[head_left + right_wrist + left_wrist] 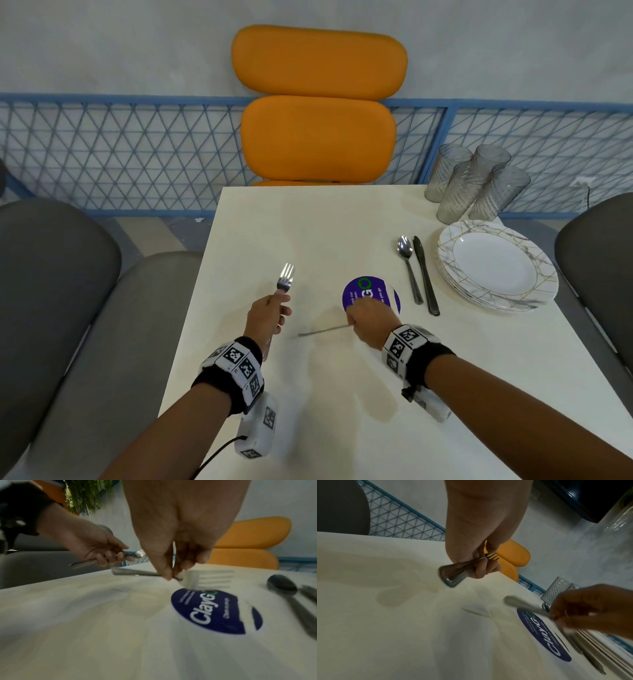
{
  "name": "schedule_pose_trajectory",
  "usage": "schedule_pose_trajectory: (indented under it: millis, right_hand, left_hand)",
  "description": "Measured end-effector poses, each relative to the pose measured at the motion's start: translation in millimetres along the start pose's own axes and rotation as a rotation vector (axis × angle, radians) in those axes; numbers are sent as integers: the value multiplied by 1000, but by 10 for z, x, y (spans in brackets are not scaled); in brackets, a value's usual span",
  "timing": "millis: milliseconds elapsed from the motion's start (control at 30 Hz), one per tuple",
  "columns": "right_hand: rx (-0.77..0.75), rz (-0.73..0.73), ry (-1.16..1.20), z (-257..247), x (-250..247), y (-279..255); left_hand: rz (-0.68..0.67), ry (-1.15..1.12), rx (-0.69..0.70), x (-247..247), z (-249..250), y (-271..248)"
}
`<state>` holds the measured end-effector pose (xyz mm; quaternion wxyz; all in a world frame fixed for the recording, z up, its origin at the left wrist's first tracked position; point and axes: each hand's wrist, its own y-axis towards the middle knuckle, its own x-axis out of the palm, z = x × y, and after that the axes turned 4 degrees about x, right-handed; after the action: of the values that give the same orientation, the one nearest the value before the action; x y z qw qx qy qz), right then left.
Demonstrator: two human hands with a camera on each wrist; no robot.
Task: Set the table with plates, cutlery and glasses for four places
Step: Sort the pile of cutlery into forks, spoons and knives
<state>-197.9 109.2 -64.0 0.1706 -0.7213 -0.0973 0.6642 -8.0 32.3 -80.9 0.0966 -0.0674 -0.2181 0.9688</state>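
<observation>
Both hands sit low in the frame's centre: the left hand [267, 313] grips a fork [285, 278], tines up, while the right hand [368, 317] pinches a second fork [208, 579] above the white table [308, 233]. Right of them lie a spoon [407, 263], knife [424, 274], stacked plates [496, 265] and, at upper right, four glasses [476, 181].

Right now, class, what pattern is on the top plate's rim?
Grey marble veining with thin gold lines on the top plate; head view shows it best.
</observation>
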Motion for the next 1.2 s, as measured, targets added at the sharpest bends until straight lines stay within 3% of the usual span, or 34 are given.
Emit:
schedule_pose_trajectory:
  millis: [100,167,267,367,500,767,900,967,1067,1200]
  right_hand:
    - [-28,323,92,98,-205,44]
    - [-98,497,195,75,-285,76]
    - [-234,574,242,-101,-339,82]
    - [-302,579,281,-269,-335,56]
    - [-251,567,391,-305,-213,98]
    - [-157,579,547,-209,-140,56]
    - [-111,517,645,-110,-112,23]
    - [-14,495,778,-70,-128,-5]
    - [247,489,1004,-18,-228,-3]
    - [408,232,1170,129,-333,83]
  left_hand:
    - [5,-72,-58,6,2,19]
    - [-71,-184,-113,47,36,-27]
    - [-248,-268,-152,166,133,-151]
    - [-371,-265,-115,312,224,-259]
    - [-429,-293,-36,478,281,-329]
    - [-375,-291,30,679,299,-356]
    - [-334,-334,49,776,284,-343]
    - [-301,-286,62,829,261,-300]
    - [-262,-221,68,931,241,-242]
    - [-294,-133,113,1137,241,-243]
